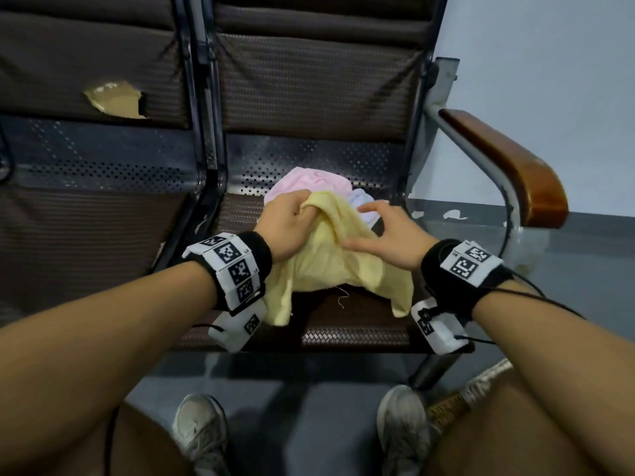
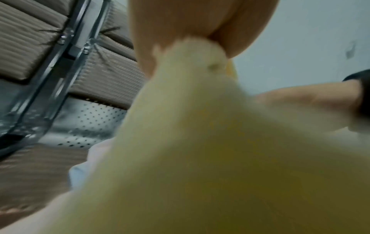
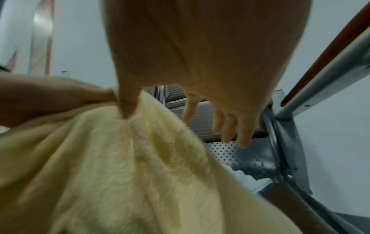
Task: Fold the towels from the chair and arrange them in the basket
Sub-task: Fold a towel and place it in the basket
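Observation:
A yellow towel point(image 1: 326, 266) hangs above the front of the brown chair seat point(image 1: 360, 334). My left hand point(image 1: 305, 209) grips a bunched top edge of it; the left wrist view shows the same yellow towel point(image 2: 200, 158) squeezed in my left hand point(image 2: 200, 39). My right hand point(image 1: 364, 225) has straight, spread fingers, and only its thumb touches the cloth. In the right wrist view the thumb point(image 3: 128, 109) presses into a fold of the yellow towel point(image 3: 100, 166). Behind it, a pink towel point(image 1: 302, 183) and a pale white towel point(image 1: 360, 201) lie crumpled on the seat.
A wooden armrest point(image 1: 508, 166) on a metal frame runs along the right. A second seat point(image 1: 86, 242) adjoins on the left, its backrest torn. A woven rim point(image 1: 481, 383), perhaps the basket, shows on the floor by my right shoe point(image 1: 402, 427).

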Demonstrator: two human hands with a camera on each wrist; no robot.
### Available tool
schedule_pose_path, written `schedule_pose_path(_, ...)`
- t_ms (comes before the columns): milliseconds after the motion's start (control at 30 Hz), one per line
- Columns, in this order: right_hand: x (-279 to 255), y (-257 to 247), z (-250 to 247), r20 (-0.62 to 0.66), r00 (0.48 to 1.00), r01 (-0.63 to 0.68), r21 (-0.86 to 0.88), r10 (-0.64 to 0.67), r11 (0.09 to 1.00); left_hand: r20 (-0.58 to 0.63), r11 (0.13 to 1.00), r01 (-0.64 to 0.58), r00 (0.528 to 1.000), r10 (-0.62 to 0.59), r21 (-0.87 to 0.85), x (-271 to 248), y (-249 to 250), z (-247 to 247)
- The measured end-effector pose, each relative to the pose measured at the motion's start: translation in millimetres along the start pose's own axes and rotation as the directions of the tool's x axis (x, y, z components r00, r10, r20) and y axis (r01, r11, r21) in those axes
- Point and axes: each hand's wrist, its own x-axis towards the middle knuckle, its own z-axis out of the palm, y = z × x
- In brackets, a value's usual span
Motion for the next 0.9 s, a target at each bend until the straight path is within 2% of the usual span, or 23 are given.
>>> schedule_pose_path(67,-4.7,-9.4,8.3,0.063,0.993,0.103,0.009,-0.103,0.995,0.002,0.998,-0.061,0.998,0.061,-0.026,0.5,13.3,2.5)
schedule_pose_path(133,-3.3,-15.9,9.3,-0.025,0.987,0.157,-0.045,-0.158,0.987,-0.015,0.997,-0.077,0.997,0.077,-0.006,1.5,18.6,3.4)
schedule_pose_path(200,-1.0,-16.6,1.0,-0.164,0.979,0.128,0.036,-0.120,0.991,-0.023,0.999,-0.048,0.999,0.048,0.016,3.3,17.1,1.4)
schedule_pose_path(267,0.7,-13.2,-6.9,-0.269,0.963,0.090,0.194,-0.035,0.977,0.016,0.999,0.021,1.000,-0.021,0.025,3.6,13.6,-2.6)
schedule_pose_path(367,0.0,-9.8,-12.1,-0.340,0.938,0.140,0.197,-0.067,0.970,0.102,0.983,0.050,0.992,-0.068,0.177,1.1,7.0,-2.5)
schedule_pose_path(433,-0.7,-11.2,-10.2,-0.330,0.933,0.212,0.175,-0.145,0.962,0.055,0.976,0.030,0.998,-0.043,0.214,-0.3,4.1,-0.3)
schedule_pose_path(500,1.7,-12.4,-8.4,-0.342,0.920,0.251,0.136,-0.192,0.958,-0.023,0.984,0.000,1.000,0.004,0.177,-1.2,6.7,-1.5)
schedule_pose_path(600,6.0,-10.3,-5.7,-0.348,0.922,0.187,0.022,-0.168,0.982,-0.145,0.989,0.002,0.989,0.020,0.151,2.8,13.9,-11.8)
schedule_pose_path(667,8.2,-8.6,-4.8,-0.365,0.923,0.096,-0.082,-0.119,0.992,-0.206,0.990,0.080,0.977,-0.056,0.115,7.6,14.6,-20.4)
schedule_pose_path(733,9.3,-9.5,-6.3,-0.394,0.914,0.074,-0.086,-0.102,0.994,-0.216,0.981,0.176,0.964,-0.155,0.080,11.0,11.5,-26.0)
schedule_pose_path(833,8.4,-18.1,-8.5,-0.421,0.894,0.161,-0.011,-0.151,0.987,-0.186,0.946,0.323,0.931,-0.315,0.015,15.5,5.5,-28.7)
schedule_pose_path(900,4.6,-26.1,-6.6,-0.395,0.898,0.241,0.080,-0.191,0.967,-0.150,0.879,0.450,0.869,-0.472,-0.156,17.7,4.4,-30.9)
